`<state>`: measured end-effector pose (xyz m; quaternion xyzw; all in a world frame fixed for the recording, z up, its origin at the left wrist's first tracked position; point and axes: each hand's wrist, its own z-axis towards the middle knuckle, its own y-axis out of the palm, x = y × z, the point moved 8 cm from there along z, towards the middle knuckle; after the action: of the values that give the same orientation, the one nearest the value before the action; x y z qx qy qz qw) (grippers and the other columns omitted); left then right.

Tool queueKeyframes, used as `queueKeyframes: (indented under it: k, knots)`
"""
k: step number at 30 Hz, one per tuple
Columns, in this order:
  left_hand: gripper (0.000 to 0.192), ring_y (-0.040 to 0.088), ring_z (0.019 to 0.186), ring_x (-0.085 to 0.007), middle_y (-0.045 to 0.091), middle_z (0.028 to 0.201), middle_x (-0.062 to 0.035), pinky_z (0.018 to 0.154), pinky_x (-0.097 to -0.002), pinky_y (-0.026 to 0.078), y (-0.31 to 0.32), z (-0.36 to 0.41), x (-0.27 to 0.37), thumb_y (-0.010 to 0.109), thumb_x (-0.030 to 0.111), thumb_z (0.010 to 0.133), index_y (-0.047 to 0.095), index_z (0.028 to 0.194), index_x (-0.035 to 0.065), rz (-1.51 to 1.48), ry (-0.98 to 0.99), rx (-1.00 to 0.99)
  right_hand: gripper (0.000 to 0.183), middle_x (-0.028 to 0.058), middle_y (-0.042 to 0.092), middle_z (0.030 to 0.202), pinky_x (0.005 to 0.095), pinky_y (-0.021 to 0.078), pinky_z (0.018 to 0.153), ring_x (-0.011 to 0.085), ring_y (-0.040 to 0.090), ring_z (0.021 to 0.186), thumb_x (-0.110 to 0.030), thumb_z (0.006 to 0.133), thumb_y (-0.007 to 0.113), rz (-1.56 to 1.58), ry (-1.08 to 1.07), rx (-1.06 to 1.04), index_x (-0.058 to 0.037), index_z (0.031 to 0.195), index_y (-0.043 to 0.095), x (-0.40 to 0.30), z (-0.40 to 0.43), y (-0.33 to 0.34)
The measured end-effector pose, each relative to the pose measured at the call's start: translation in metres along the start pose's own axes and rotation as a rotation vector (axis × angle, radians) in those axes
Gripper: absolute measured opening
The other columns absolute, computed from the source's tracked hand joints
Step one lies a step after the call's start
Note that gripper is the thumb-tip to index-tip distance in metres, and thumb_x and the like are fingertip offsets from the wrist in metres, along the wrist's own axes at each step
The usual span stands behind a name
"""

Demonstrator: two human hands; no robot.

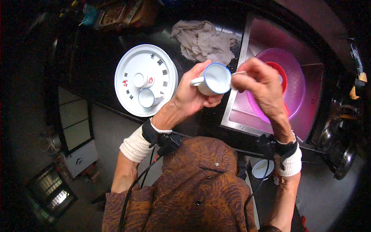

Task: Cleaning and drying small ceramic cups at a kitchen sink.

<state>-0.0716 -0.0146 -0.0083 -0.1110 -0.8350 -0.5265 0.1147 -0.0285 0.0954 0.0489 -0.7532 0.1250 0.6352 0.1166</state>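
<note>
A white cup with a blue rim [217,78] is held in my left hand [192,90], its handle towards the palm and its mouth facing up. To the right of the cup my right hand [255,84] is bent, fingers drawn together and slightly blurred; a thin pale thing [240,73] shows at the fingertips, too small to name. On the left, a round white tray [121,101] with printed characters bears a small white cup [138,79] and a blue-rimmed cup with a handle [146,98].
Behind my hands a crumpled beige cloth [204,40] lies on the black counter [98,72]. The metal sink [239,116] at right holds a pink basin [298,78] with a red plastic vessel [281,72] in it. A container of small grains [113,14] stands at the back left.
</note>
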Motion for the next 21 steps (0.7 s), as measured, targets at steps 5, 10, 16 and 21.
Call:
queueKeyframes:
  k: [5, 10, 16, 21]
  knots:
    - [0.041, 0.044, 0.040, -0.0159, 0.055, 0.065, -0.0034, 0.034, -0.0252, 0.031, 0.000, 0.000, -0.007, 0.033, 0.044, 0.091, 0.056, 0.092, 0.0095, 0.189, -0.074, 0.127, 0.018, 0.0039, 0.059, 0.067, 0.0232, 0.0428, 0.059, 0.0082, 0.053, 0.066, -0.017, 0.077, 0.066, -0.118, -0.046, -0.008, -0.0008, 0.078, 0.058, 0.006, 0.011, 0.003]
    - [0.036, 0.048, 0.048, -0.0118, 0.055, 0.066, -0.0008, 0.038, -0.0216, 0.032, 0.001, -0.001, 0.012, 0.039, 0.044, 0.091, 0.055, 0.090, 0.0121, 0.381, 0.045, 0.300, 0.012, 0.0028, 0.061, 0.071, 0.0215, 0.0428, 0.062, 0.0081, 0.054, 0.067, -0.013, 0.079, 0.062, -0.059, -0.172, -0.057, -0.0016, 0.081, 0.064, -0.004, 0.027, 0.003]
    - [0.034, 0.052, 0.065, -0.0088, 0.055, 0.078, 0.0011, 0.050, -0.0257, 0.039, 0.010, -0.008, 0.046, 0.040, 0.045, 0.090, 0.055, 0.092, 0.0147, 0.716, 0.382, 0.505, 0.011, 0.0027, 0.062, 0.068, 0.0214, 0.0437, 0.062, 0.0070, 0.054, 0.065, -0.011, 0.079, 0.062, 0.049, -0.149, 0.132, -0.0001, 0.080, 0.063, -0.014, 0.007, -0.009]
    - [0.031, 0.054, 0.069, -0.0246, 0.053, 0.073, -0.0152, 0.064, -0.0349, 0.042, 0.030, -0.018, 0.069, 0.043, 0.028, 0.091, 0.049, 0.085, -0.0011, 1.063, 0.839, 0.527, 0.023, -0.0024, 0.055, 0.060, 0.0209, 0.0369, 0.051, 0.0039, 0.046, 0.057, -0.019, 0.078, 0.066, 0.032, -0.078, 0.319, -0.0006, 0.067, 0.059, 0.002, 0.004, 0.007]
